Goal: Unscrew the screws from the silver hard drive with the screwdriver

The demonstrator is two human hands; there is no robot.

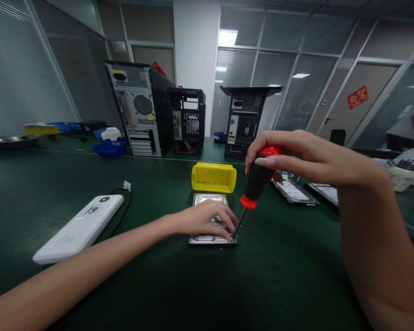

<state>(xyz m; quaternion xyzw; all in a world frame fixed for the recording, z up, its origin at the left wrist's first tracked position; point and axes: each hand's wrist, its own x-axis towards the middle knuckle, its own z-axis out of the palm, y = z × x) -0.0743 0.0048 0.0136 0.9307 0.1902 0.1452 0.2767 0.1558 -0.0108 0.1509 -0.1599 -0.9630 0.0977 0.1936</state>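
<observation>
A silver hard drive (207, 239) lies flat on the green work surface in front of me. My left hand (210, 218) rests across its top, fingers curled toward the right side and gripping it, with the fingertips close to the near right corner. From above right, my right hand (283, 151) grips the red and black handle of a screwdriver (257, 181). The screwdriver is tilted, and its thin shaft runs down to that same corner of the drive. Fingertips partly cover the tip, so any screw under it is hidden.
Just behind the drive is a yellow bin (214, 178). A white power bank (81, 227) with a cable lies at left. More hard drives (293, 191) lie at right. Computer cases (134, 110) stand along the back, near a blue tray (109, 148).
</observation>
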